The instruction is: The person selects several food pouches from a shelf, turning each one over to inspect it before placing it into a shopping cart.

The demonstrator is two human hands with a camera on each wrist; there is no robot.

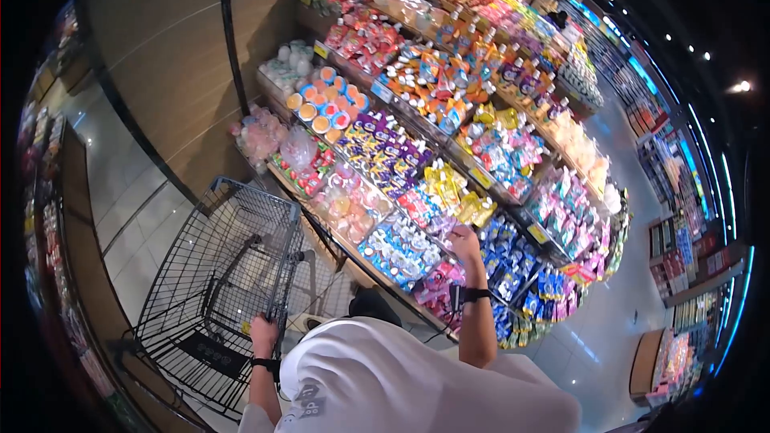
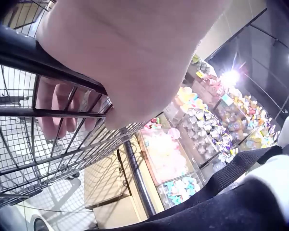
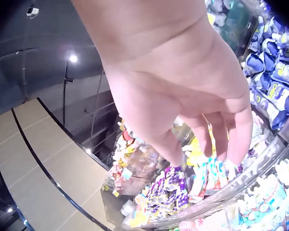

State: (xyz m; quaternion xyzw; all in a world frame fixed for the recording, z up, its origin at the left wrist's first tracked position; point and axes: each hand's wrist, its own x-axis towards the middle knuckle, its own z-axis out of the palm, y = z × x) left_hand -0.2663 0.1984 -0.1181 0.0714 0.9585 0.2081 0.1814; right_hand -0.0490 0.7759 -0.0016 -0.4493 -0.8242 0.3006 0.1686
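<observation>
My left hand grips the rim of a black wire shopping cart, its fingers curled over the dark bar in the left wrist view. Over the tiered candy display hangs my right hand, its fingers loosely bent and apart from the thumb, with nothing between them. Below its fingertips in the right wrist view are small white, red and blue packets. Yellow packets lie close by in the head view, with purple-wrapped sweets farther up and left. Blue-and-white packets fill the nearer bin.
Blue packets fill bins at the right. Clear dividers separate the compartments. A tan wall panel rises behind the cart. Tiled floor lies left of it, beside another shelf. More shelves line the far right.
</observation>
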